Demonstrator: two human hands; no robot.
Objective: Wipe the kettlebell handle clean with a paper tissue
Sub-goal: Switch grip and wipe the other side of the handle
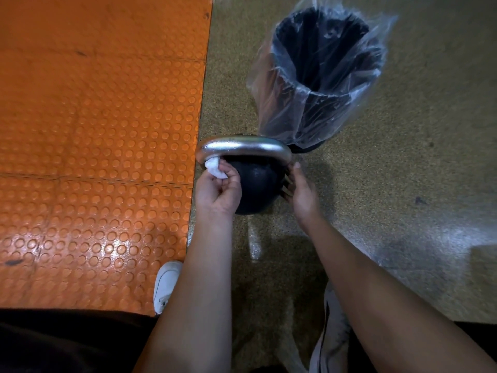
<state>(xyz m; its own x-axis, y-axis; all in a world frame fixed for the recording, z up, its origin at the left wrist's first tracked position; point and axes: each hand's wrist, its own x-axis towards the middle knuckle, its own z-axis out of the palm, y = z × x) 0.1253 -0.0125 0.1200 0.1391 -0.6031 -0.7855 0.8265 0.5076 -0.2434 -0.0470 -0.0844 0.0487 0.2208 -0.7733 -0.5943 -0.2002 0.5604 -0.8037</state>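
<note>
A black kettlebell [255,181] with a silver handle [243,148] stands on the speckled floor, right beside the orange mat. My left hand [217,189] pinches a crumpled white paper tissue [213,168] against the left end of the handle, on its underside. My right hand [301,189] rests flat against the right side of the kettlebell, fingers straight and pointing at the handle's right end.
A black bin [325,74] lined with a clear plastic bag stands just behind the kettlebell. An orange studded mat [94,157] covers the floor on the left. My white shoes [165,286] are on the floor below my arms.
</note>
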